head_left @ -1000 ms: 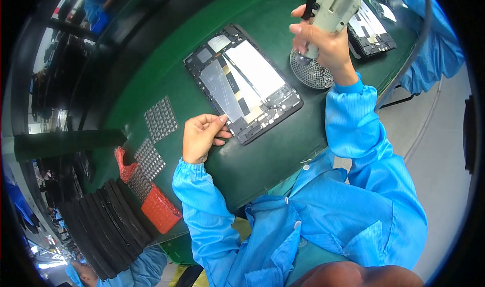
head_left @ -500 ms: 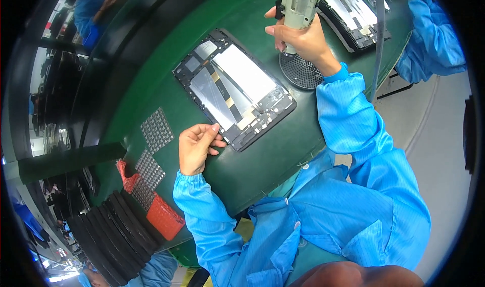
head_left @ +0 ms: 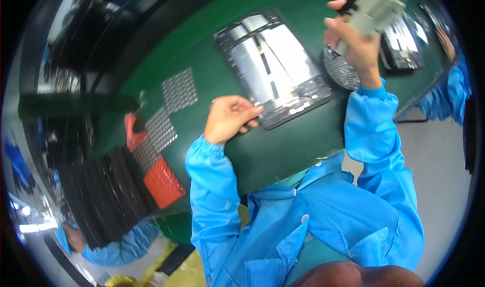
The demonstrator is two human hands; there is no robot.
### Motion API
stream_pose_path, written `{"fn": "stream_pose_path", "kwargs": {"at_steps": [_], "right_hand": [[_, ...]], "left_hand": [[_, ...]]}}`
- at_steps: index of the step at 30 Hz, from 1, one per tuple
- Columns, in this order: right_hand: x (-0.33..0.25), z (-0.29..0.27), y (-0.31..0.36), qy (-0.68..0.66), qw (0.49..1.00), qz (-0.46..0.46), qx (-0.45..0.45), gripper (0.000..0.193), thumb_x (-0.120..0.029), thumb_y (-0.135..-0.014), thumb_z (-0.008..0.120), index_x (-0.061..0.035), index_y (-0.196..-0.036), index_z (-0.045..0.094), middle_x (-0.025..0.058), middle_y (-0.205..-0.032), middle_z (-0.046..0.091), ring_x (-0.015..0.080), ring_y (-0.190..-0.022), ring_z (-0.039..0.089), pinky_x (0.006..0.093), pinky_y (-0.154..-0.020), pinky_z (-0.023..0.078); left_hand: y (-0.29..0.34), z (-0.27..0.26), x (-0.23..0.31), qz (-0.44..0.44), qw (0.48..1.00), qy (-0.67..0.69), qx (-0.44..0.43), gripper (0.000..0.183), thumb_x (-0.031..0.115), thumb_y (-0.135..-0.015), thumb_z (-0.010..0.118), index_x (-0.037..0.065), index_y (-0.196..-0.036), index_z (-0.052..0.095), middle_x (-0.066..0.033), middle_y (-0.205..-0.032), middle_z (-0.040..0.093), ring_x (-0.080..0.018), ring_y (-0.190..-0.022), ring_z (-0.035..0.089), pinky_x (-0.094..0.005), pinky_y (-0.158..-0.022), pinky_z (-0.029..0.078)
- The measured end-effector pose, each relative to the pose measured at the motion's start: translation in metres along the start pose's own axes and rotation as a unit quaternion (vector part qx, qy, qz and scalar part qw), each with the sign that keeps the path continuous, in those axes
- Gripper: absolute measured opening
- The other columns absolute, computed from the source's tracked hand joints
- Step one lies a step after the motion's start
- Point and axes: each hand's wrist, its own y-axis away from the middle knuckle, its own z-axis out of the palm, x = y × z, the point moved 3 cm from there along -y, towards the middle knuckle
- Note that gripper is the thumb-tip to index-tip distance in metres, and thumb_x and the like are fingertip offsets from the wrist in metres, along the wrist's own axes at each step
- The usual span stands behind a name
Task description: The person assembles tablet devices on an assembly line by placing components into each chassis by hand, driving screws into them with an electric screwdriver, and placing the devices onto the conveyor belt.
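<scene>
An opened tablet (head_left: 289, 52), its silver battery panels, dark strips and circuit board bared, lies on the green table in front of me. My left hand (head_left: 230, 119) is closed at its near left corner, thumb and fingers pinching the edge. In my right hand (head_left: 362, 47) is a pale grey-green electric screwdriver (head_left: 380, 8) with a black part on its side, tilted with its top to the right. Its lower end is over or close to a round dish (head_left: 341, 70) with a dimpled surface; motion blur hides whether they touch.
Dimpled sheets (head_left: 180, 91) lie left of the tablet, near a red pouch (head_left: 164, 182) and a stack of black slabs (head_left: 106, 196). Another opened device (head_left: 401, 44) stands at the far right, beside a co-worker's blue sleeve (head_left: 444, 95). A second person is at the lower left.
My view has turned, shifting the scene to the right. The screwdriver in my right hand has gone from upright to tilted rightward. My left hand stays at the tablet's corner.
</scene>
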Motion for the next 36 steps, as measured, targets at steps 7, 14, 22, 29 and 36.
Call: {"fn": "stream_pose_path", "kwargs": {"at_steps": [7, 14, 22, 29, 36], "right_hand": [[-0.019, 0.121, 0.024, -0.162, 0.974, 0.077, -0.137, 0.025, 0.001, -0.071, 0.066, 0.0021, -0.094, 0.057, 0.0017, -0.059, 0.056, 0.0078, -0.047, 0.053, 0.0214, -0.041, 0.041], [-0.001, 0.148, 0.029, -0.116, 0.965, 0.099, -0.214, 0.027, 0.004, -0.075, 0.063, 0.0036, -0.1, 0.053, 0.0023, -0.058, 0.055, 0.0088, -0.049, 0.054, 0.0209, -0.042, 0.041], [0.007, 0.152, 0.032, -0.116, 0.964, 0.108, -0.212, 0.028, 0.004, -0.075, 0.063, 0.0033, -0.101, 0.052, 0.003, -0.057, 0.055, 0.01, -0.048, 0.054, 0.0214, -0.042, 0.041], [0.006, 0.153, 0.036, -0.098, 0.963, 0.108, -0.225, 0.027, 0.003, -0.075, 0.064, 0.0038, -0.099, 0.052, 0.0029, -0.06, 0.055, 0.0095, -0.049, 0.053, 0.0215, -0.043, 0.041], [0.006, 0.149, 0.036, -0.102, 0.964, 0.131, -0.207, 0.026, 0.002, -0.069, 0.065, 0.0022, -0.094, 0.056, 0.003, -0.067, 0.059, 0.0103, -0.059, 0.058, 0.0244, -0.052, 0.047]], "left_hand": [[0.005, -0.001, -0.002, -0.006, 1.0, 0.004, 0.018, 0.027, 0.021, -0.074, 0.073, -0.002, -0.079, 0.06, -0.0054, -0.067, 0.063, -0.01, -0.058, 0.062, -0.0181, -0.043, 0.042], [0.005, 0.0, 0.001, 0.005, 1.0, 0.0, 0.014, 0.03, 0.023, -0.072, 0.074, -0.002, -0.077, 0.06, -0.0053, -0.064, 0.062, -0.0102, -0.057, 0.061, -0.0187, -0.042, 0.041], [0.007, -0.001, -0.001, 0.007, 1.0, 0.002, 0.013, 0.031, 0.024, -0.072, 0.074, -0.003, -0.077, 0.059, -0.0066, -0.065, 0.062, -0.0107, -0.057, 0.062, -0.0203, -0.043, 0.043], [0.005, 0.0, 0.0, 0.015, 1.0, -0.004, 0.008, 0.029, 0.022, -0.073, 0.073, -0.003, -0.076, 0.059, -0.0065, -0.066, 0.062, -0.0108, -0.056, 0.061, -0.0207, -0.043, 0.043], [0.003, 0.002, 0.0, 0.016, 1.0, -0.014, 0.015, 0.029, 0.023, -0.074, 0.073, -0.003, -0.075, 0.059, -0.0065, -0.065, 0.062, -0.0106, -0.056, 0.061, -0.0205, -0.042, 0.043]]}}
